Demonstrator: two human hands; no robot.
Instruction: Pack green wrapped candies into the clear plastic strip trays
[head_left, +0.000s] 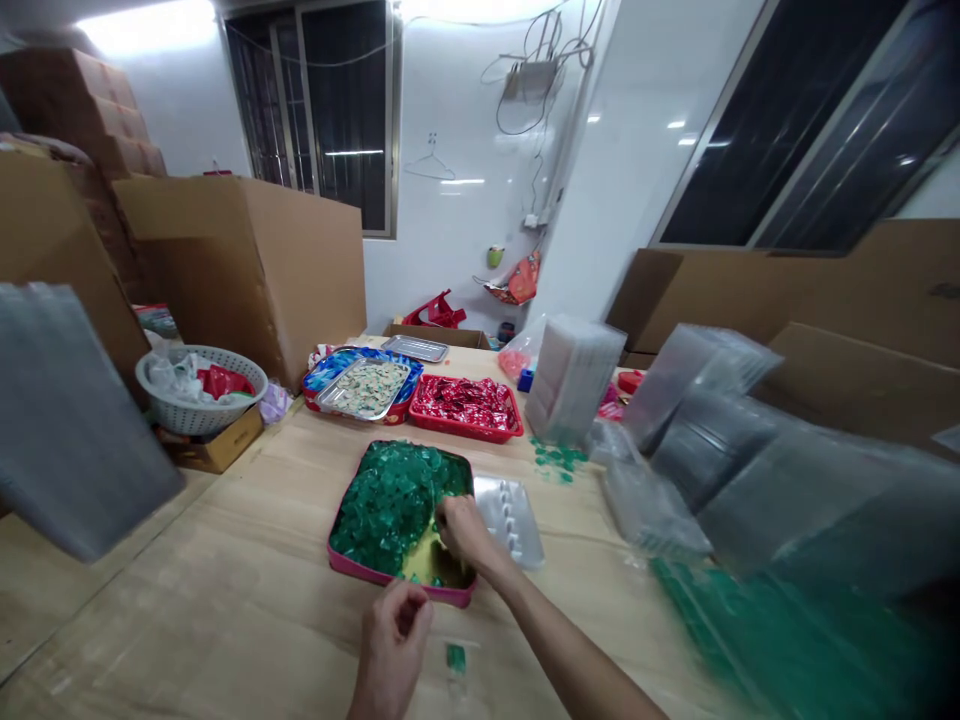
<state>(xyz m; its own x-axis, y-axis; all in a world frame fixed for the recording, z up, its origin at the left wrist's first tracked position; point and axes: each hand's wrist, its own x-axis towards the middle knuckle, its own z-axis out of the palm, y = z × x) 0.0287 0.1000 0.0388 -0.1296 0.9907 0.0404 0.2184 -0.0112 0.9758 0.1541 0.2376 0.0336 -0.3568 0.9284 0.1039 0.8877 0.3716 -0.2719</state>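
A pink-rimmed tray (390,500) filled with green translucent pieces stands on the wooden table (262,590); its yellowish bottom shows at the lower right. My right hand (461,530) reaches over the right part of this tray, fingers closed and pointing down; what they pinch, if anything, is hidden. My left hand (397,630) is just in front of the tray's near edge, fingers curled together, with their contents too small to make out. A small green piece in clear plastic (455,658) lies to the right of my left hand. Beside the tray is a metal tray (529,520) with small white items.
Behind stand a red basket of red packets (465,408) and a metal tray of pale pieces (366,388). Stacked clear plastic packs (574,380) and bags (810,480) crowd the right. Another stack (75,430) and a white basket (201,400) are left.
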